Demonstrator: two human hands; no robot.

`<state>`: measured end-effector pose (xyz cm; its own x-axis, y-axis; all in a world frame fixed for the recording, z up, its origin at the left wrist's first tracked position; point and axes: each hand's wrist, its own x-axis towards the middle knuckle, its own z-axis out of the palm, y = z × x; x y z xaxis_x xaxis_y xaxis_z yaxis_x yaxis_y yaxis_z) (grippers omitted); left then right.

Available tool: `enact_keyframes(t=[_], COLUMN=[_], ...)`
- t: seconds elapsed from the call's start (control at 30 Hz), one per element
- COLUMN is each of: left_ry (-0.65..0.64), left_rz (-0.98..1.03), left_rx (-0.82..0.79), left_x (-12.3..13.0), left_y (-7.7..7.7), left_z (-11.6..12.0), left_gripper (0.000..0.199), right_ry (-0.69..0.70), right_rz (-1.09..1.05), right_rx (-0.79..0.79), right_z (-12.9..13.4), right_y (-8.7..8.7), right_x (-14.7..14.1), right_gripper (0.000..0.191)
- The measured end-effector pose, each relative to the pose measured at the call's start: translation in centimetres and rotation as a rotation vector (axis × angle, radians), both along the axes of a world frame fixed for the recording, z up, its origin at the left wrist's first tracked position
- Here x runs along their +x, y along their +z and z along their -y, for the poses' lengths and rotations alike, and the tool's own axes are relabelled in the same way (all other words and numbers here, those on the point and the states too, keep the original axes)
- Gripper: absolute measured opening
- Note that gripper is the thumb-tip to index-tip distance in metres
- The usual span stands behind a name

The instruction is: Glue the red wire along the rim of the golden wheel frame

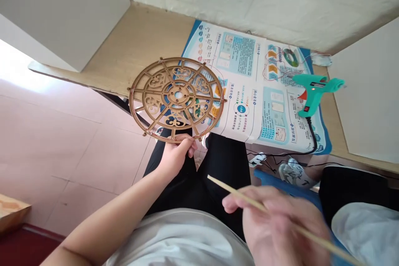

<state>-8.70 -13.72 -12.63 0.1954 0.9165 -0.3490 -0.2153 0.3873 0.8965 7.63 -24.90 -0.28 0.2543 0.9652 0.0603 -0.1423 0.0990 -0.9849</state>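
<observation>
My left hand (179, 151) grips the lower rim of a round openwork wheel frame (177, 95), brown, with spokes, scrollwork and small knobs around its edge. The frame is held up above my lap and overlaps the table edge. In front of my body, my right hand (277, 220) is closed around a thin wooden stick (237, 193), its tip pointing up and left, apart from the frame. A teal glue gun (316, 89) with a small lit light sits on the poster to the right.
A printed poster (258, 91) covers part of the wooden table (124, 50). Thin wires and a green ring (291, 57) lie near the back. A black cable (312, 133) runs off the front edge. Cabinet panels flank both sides; another person's legs (352, 187) are at right.
</observation>
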Motion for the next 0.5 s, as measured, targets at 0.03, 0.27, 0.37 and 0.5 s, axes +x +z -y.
enact_keyframes(t=[0.03,0.27,0.37,0.5], left_ry=[-0.002,-0.102,-0.178,-0.287], left_rz=[0.015,0.100,0.096,-0.002], left_rx=[0.002,0.040,0.066,0.109], left_x=[0.0,-0.2,-0.2,-0.3], left_y=[-0.1,0.4,1.3,3.3], left_z=[0.0,1.1,2.9,5.9], left_gripper=[0.033,0.037,0.041,0.042], right_ry=[-0.006,0.059,0.050,0.030], right_rz=[-0.185,-0.827,-0.800,-0.683], right_rx=[-0.056,-0.482,-0.453,-0.355], right_z=[-0.1,-0.1,0.7,1.6], right_y=[-0.7,-5.4,-5.9,-6.4], right_x=[-0.1,1.3,1.5,0.8], right_gripper=[0.016,0.008,0.008,0.010])
